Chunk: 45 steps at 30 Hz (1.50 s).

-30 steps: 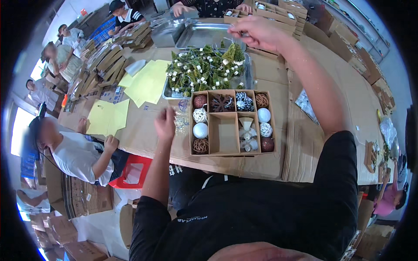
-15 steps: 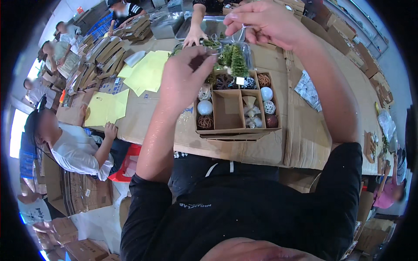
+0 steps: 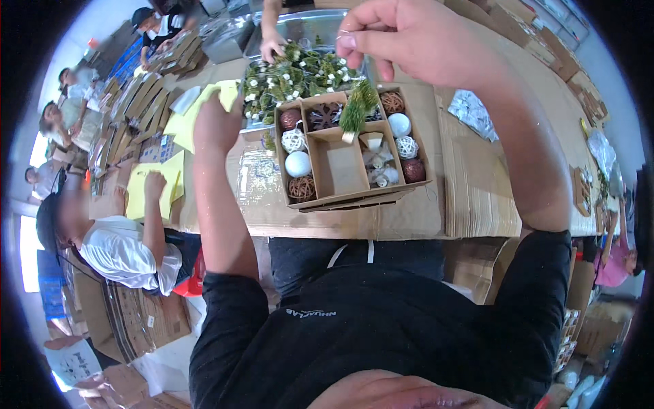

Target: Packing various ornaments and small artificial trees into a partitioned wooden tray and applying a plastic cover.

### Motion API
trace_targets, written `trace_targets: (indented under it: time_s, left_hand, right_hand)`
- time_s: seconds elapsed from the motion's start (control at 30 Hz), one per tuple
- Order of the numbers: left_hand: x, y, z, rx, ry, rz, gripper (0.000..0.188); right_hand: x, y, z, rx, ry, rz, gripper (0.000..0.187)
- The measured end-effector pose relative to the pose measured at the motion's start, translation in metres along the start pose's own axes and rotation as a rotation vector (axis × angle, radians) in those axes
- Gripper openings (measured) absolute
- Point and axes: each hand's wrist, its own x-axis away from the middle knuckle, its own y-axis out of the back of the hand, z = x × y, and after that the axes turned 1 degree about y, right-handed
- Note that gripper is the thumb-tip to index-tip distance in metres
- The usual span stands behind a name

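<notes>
Stretching away from you, the cardboard-covered tabletop (image 3: 470, 198) carries everything, with a metal tray (image 3: 300, 27) of small green sprigs toward its far edge and yellow paper sheets (image 3: 146, 187) toward its left edge. Just this side of the tray, near the middle, sits the compartmented cardboard box (image 3: 347, 167); its outer cells hold white, brown and wicker balls, and its large centre cell is bare. A little green bottle-brush tree (image 3: 357, 109) stands tilted at the box's far rim. It looks feather-light and bristly-soft, so you would do best to take it by the pale stub at its base rather than crush the needles.

Your right hand (image 3: 415, 41) hangs above the box's far edge, thumb and forefinger pressed together on something too small to make out. Your left hand (image 3: 216, 126) hovers over the box's left side, fingers loosely curled, holding nothing that shows. Another person's hand (image 3: 272, 46) rests at the tray.
</notes>
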Motion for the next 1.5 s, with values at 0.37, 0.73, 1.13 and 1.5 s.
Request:
trace_targets:
  time_s: [0.37, 0.73, 1.13, 1.5]
  left_hand:
    - [0.072, 0.053, -0.135, 1.023, -0.279, 0.837, 0.035]
    - [0.081, 0.023, -0.069, 1.361, 0.309, 0.445, 0.044]
    - [0.139, 0.041, -0.096, 1.020, -0.169, 0.371, 0.029]
    - [0.120, 0.068, -0.135, 1.891, 0.304, 0.705, 0.062]
  right_hand:
    - [-0.003, 0.001, -0.003, 0.009, 0.080, 0.089, 0.019]
    - [0.022, -0.056, -0.032, 0.169, 0.846, -0.517, 0.022]
    - [0.055, -0.122, -0.050, 0.157, 0.875, -0.806, 0.022]
    - [0.059, -0.136, -0.055, 0.185, 0.819, -0.771, 0.019]
